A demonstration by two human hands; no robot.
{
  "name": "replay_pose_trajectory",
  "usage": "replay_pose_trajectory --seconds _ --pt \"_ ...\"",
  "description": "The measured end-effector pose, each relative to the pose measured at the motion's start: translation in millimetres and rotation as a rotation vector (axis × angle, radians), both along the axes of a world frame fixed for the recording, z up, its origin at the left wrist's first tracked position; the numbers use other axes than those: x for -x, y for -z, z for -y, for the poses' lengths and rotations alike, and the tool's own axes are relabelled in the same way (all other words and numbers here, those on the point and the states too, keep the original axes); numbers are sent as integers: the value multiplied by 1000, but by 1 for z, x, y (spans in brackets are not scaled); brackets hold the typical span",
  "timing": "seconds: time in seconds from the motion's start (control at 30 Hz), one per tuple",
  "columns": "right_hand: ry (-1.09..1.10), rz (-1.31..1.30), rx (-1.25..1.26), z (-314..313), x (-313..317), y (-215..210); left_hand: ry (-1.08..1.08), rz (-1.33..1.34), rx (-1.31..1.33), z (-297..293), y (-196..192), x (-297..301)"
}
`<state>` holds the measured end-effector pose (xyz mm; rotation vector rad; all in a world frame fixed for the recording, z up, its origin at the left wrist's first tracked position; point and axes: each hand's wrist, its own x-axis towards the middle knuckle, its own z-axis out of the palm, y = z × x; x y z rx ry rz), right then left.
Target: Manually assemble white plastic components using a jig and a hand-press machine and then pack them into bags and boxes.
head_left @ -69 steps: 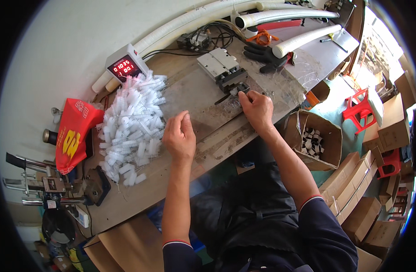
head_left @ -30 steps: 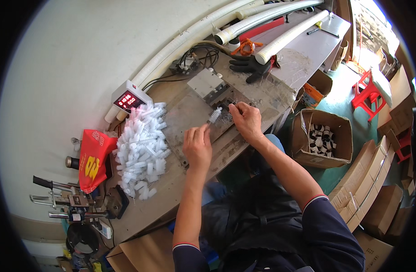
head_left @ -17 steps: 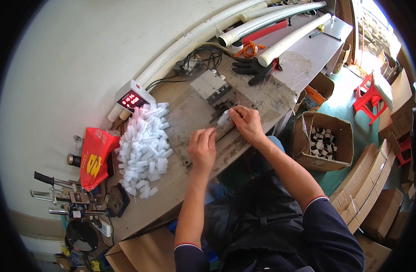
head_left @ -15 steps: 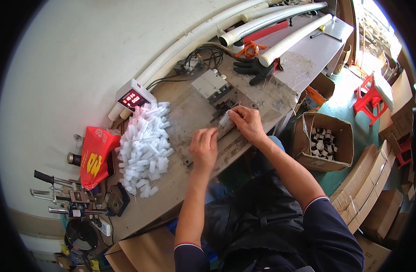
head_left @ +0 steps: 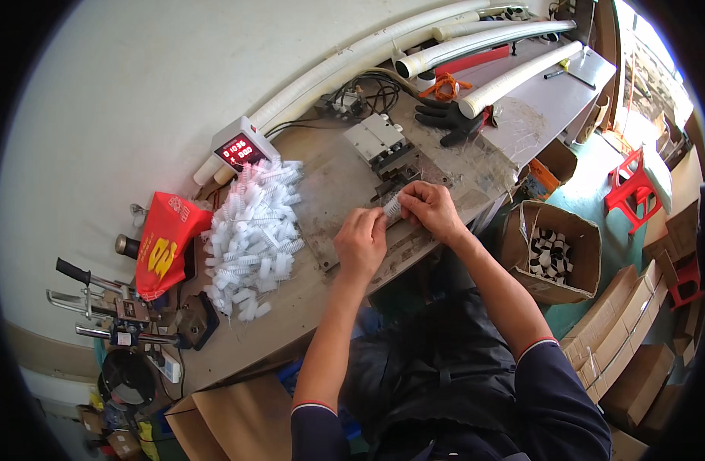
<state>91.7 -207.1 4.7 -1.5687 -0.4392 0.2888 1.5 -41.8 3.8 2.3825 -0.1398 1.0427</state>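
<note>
A small white ribbed tube-like piece [head_left: 393,206] is held between my two hands, just in front of a metal fixture [head_left: 392,170] on the workbench. My right hand [head_left: 435,213] pinches it from the right with thumb and fingers. My left hand [head_left: 359,242] is closed at its left end, fingertips touching it; the fingers partly hide the piece. Left of my hands lies a large pile of similar white ribbed pieces [head_left: 254,234].
A counter with red digits [head_left: 243,147] stands behind the pile, beside a red bag [head_left: 168,238]. White tubes [head_left: 514,81] and a black glove [head_left: 448,121] lie at the back right. A cardboard box [head_left: 514,250] with black-and-white pieces stands right of the bench, near a red stool [head_left: 633,192].
My left hand has moved right and up to the piece, closing the gap to my right hand. My right hand keeps its pinch. The whole view has shifted slightly.
</note>
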Motion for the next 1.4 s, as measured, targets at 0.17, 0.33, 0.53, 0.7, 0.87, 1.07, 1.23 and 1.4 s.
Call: replay_pose_trajectory --seconds 0.17,0.33,0.53,0.7,0.87,1.07,1.23,1.4 --pt "-100 -45 -34 6 -7 1 12 -1 -65 -1 2 1" --pt "-166 -67 -59 5 -8 3 24 -15 -103 0 5 1" --pt "-130 26 47 0 -6 7 54 -49 -125 0 8 1" --pt "-48 101 118 -7 0 5 62 -103 -111 0 9 2" --pt "43 113 133 -12 2 8 61 -82 -96 6 11 -3" --pt "116 240 171 -19 -1 17 32 -83 -60 5 13 -8" --pt "-35 -80 -65 -7 7 6 56 -67 16 6 7 -1" --pt "18 -35 -94 -10 12 5 -63 -282 497 -9 8 7"
